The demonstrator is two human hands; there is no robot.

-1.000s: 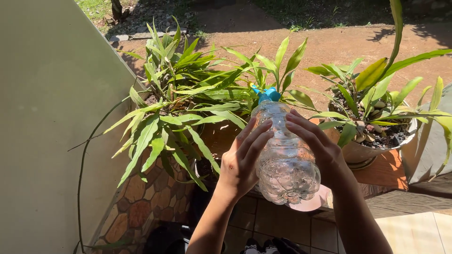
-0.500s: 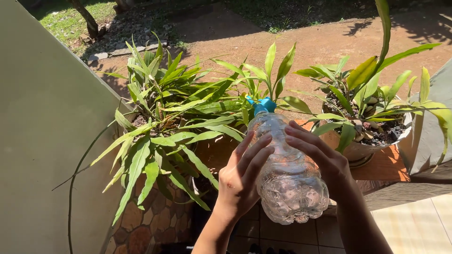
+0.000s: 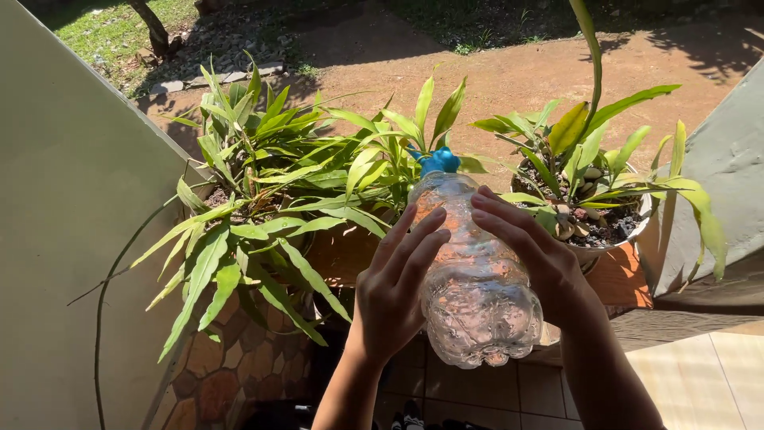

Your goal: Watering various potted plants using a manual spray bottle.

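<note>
Since half a second ago, the whole scene has slid a little leftward and the clear plastic bottle (image 3: pixel 476 279) sits slightly higher in view, its blue cap (image 3: pixel 438 162) now pushed in among the leaves of the middle plant (image 3: pixel 382 163). That bottle is tipped away from the person, its cap end pointing forward and down into the foliage and its rounded base turned back toward the camera, with water glinting inside. It is held between both hands: the left hand (image 3: pixel 392 291) presses flat against its left side with fingers stretched up along the wall, and the right hand (image 3: pixel 535 259) lies over its upper right side, fingers spread across the shoulder. Left of the bottle stands a bushy plant with long narrow leaves (image 3: pixel 247 191), some drooping over a low wall faced with brown stones (image 3: pixel 227 358). To the right, a pale pot (image 3: pixel 613 247) holds dark soil, pebbles and a plant with broad strap leaves (image 3: pixel 593 135). Beyond the plants lies reddish bare earth (image 3: pixel 509 72) in sun, and a pale green wall (image 3: pixel 72 199) fills the left.
</note>
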